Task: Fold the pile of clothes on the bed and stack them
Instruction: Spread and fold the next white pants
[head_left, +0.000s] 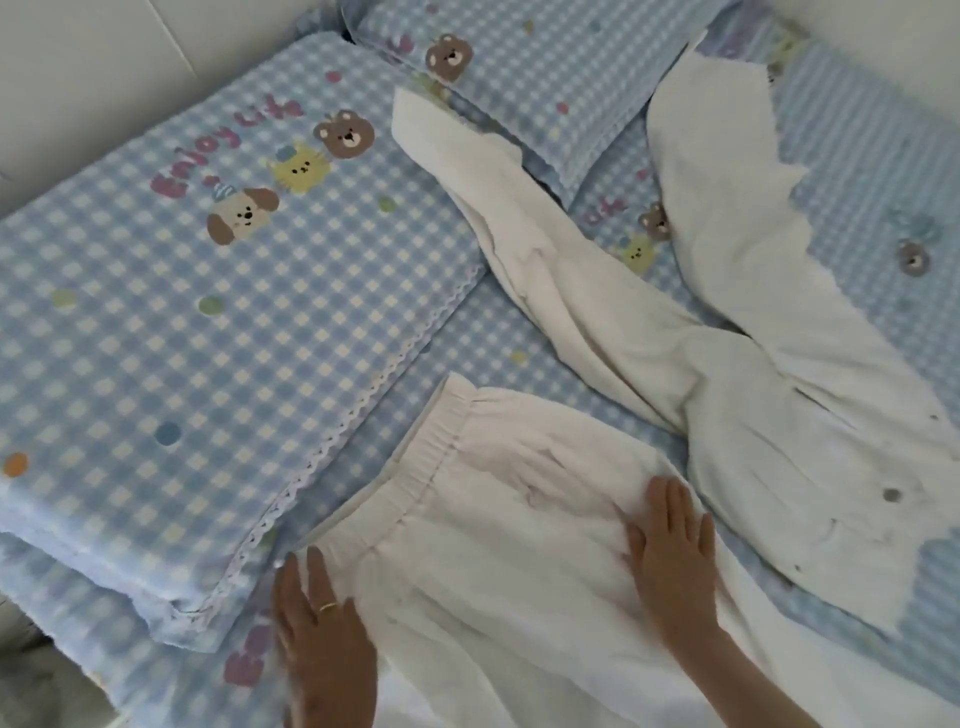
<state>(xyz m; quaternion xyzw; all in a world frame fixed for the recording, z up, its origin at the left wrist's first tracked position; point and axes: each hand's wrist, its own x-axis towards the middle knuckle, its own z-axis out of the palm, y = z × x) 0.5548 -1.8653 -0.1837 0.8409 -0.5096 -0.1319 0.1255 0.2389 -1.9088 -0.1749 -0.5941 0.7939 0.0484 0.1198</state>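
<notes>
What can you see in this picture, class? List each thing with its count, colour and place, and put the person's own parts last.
Garment with elastic waistband: one, white, near middle of the bed, under both hands.
Long-sleeved garment: one, white, spread out at right, sleeves reaching to the far end.
Pillows: two, blue-and-white check with cartoon animals; one at left, one at far middle.
Bed sheet: one, blue check and stripes, beneath everything.
Ring: one, gold, on left hand.
Left hand: flat on the waistband garment's near-left edge.
Right hand: flat on the same garment.
</notes>
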